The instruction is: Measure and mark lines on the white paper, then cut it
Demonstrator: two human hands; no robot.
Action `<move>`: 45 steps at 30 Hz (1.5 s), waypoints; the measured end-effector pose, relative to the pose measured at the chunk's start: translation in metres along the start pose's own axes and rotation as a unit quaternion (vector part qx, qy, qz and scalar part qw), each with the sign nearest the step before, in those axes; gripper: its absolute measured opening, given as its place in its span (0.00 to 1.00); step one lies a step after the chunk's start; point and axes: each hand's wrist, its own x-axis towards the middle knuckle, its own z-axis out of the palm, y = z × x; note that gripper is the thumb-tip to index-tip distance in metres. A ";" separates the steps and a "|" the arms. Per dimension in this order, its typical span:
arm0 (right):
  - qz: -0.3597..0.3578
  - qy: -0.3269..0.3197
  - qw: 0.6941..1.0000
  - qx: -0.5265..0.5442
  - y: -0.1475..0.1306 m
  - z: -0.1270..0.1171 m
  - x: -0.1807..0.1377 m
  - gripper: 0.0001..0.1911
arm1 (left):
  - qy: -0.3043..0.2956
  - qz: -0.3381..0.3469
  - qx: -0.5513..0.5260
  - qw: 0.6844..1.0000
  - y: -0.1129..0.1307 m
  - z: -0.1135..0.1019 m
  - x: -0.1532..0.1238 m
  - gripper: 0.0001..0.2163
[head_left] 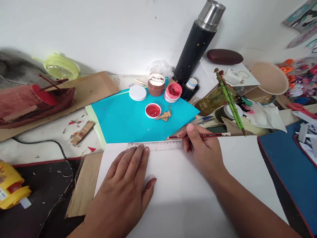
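Through the head camera I see the left hand [123,186] lying palm down, unclenched, fingertips on a clear ruler [164,146] along the far edge of the white paper [178,185], thumb apart. The right hand [206,153], forearm slanting in from lower right, grips a red-and-black pencil [218,134] nearly flat, pointing left beside turquoise paper [119,120].

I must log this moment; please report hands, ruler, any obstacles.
Left hand on ruler. Right hand holding pencil. Ruler along far edge of white paper. Red-filled lid beyond, not touching.
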 end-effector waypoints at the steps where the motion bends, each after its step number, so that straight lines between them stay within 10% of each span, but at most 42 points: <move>1: -0.003 0.003 1.000 0.000 0.000 -0.001 0.000 0.27 | -0.001 0.002 0.001 1.000 0.000 0.000 0.000 0.28; 45: -0.020 0.025 0.998 -0.053 -0.003 -0.004 0.000 0.30 | 0.002 -0.018 -0.019 1.000 0.003 -0.003 0.003 0.26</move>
